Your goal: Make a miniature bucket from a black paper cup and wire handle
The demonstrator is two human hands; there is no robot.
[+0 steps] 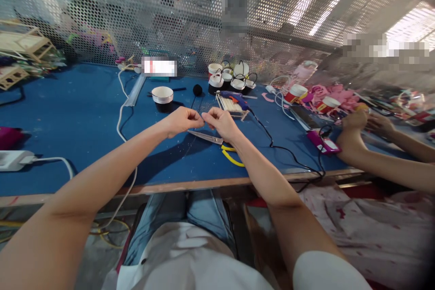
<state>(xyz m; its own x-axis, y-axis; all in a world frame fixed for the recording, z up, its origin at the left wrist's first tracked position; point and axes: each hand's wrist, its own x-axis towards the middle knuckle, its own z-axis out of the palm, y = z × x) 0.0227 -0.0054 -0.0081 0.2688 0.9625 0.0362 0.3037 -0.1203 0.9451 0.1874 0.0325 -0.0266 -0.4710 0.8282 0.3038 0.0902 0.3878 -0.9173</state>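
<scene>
My left hand (pixel 183 120) and my right hand (pixel 220 122) meet just above the blue table, fingertips almost touching. Both are closed in a pinch; whatever lies between the fingers is too small to make out. Scissors (pixel 205 137) with yellow handles lie on the table just below the right hand, partly under its wrist. Beyond the left hand stands a small black-and-white cup (pixel 162 95). A black ball (pixel 197 90) on a thin dark stem lies past the fingers. Behind the right hand a blue glue gun (pixel 238 100) rests on a small rack of pale sticks (pixel 228 105).
Several small cups with black wire loops (pixel 238 84) stand against the perforated metal screen (pixel 190 18). A white cable (pixel 119 120) crosses at left, near a power strip (pixel 15 160). At right, a co-worker's hands (pixel 353 127) are near a magenta box (pixel 322 142) and pink material.
</scene>
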